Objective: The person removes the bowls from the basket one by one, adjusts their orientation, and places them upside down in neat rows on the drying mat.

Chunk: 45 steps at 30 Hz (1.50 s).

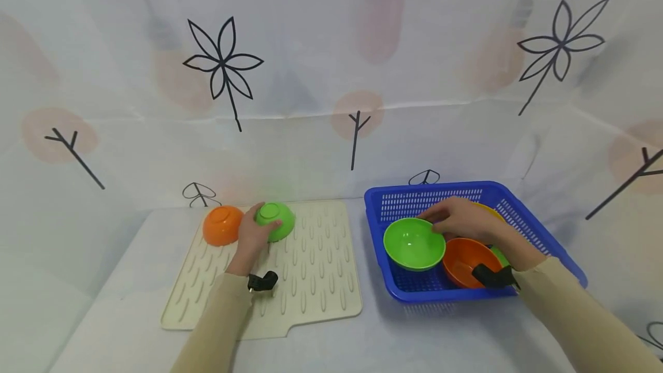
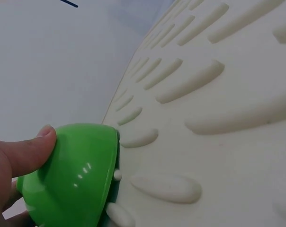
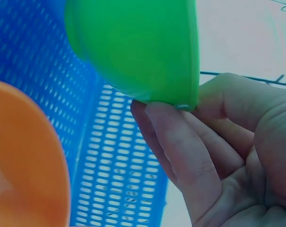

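Observation:
My left hand (image 1: 252, 235) grips an upside-down green bowl (image 1: 279, 224) on the cream drying mat (image 1: 321, 258), thumb over its side. In the left wrist view that bowl (image 2: 76, 175) has its rim at the mat's ridges. Just left of it an orange bowl (image 1: 221, 225) lies upside down on the mat. Over the blue basket (image 1: 374, 235), my right hand (image 1: 463, 220) pinches the rim of a second green bowl (image 1: 414, 243), its opening facing up toward the head camera. The right wrist view shows thumb and fingertips at this bowl's edge (image 3: 147, 52).
Inside the basket, an orange bowl (image 1: 468, 261) sits under my right wrist, with a yellow rim (image 1: 489, 210) and a bit of green (image 1: 499, 256) partly hidden behind. Patterned white cloth (image 1: 305, 154) hangs behind the white-covered table (image 1: 342, 344).

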Available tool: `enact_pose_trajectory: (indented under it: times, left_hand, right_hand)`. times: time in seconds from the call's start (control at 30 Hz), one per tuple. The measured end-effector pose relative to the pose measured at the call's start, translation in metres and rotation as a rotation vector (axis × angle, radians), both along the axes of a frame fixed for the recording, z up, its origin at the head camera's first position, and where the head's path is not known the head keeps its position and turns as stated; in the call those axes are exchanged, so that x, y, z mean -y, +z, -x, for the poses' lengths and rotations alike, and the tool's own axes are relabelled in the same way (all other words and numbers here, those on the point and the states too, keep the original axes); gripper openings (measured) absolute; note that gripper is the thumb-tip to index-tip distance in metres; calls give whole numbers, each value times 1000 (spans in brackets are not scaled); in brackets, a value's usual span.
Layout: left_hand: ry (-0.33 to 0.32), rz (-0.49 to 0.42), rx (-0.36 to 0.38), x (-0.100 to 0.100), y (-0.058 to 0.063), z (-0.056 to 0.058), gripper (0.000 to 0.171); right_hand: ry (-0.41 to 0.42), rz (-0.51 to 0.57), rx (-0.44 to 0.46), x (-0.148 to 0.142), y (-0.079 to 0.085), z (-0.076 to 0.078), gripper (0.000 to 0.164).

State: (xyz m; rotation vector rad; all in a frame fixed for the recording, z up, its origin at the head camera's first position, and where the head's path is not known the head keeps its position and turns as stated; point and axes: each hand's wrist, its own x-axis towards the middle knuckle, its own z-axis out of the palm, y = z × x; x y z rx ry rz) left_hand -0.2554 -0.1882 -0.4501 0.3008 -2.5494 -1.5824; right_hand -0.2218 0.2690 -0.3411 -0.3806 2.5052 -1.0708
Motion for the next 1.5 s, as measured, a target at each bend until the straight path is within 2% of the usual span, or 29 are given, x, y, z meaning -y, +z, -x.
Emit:
enact_pose_trajectory:
  times: [0.13, 0.27, 0.5, 0.7, 0.9, 1.03, 1.27, 1.4, 1.5]
  left_hand:
    - [-19, -6, 10, 2, -1, 1, 77]
    - [-40, -11, 21, 5, -1, 2, 80]
    - [-59, -18, -9, 11, 3, 2, 80]
    - [-59, -43, -64, 14, 16, -8, 76]
    - [-105, 20, -141, 12, 25, -19, 71]
    - [-169, 27, -203, 8, 32, -30, 69]
    - [-332, -15, -276, -8, 51, -55, 64]
    - [-444, -146, -269, -16, 55, -66, 63]
    - [-530, -264, -231, -21, 53, -75, 62]
  right_hand:
    - [-35, 34, -20, -1, 9, -8, 37]
    - [-47, 87, -4, 1, 16, -14, 38]
    - [-61, 98, -14, 7, 18, -19, 39]
    - [-55, 154, -36, 24, 17, -26, 40]
    - [-25, 204, -34, 46, 14, -35, 39]
    - [-13, 247, -18, 60, 8, -39, 37]
    - [21, 301, -18, 81, -1, -46, 38]
    - [-12, 326, -3, 95, -5, -51, 36]
    - [-22, 348, 8, 105, -10, -56, 36]
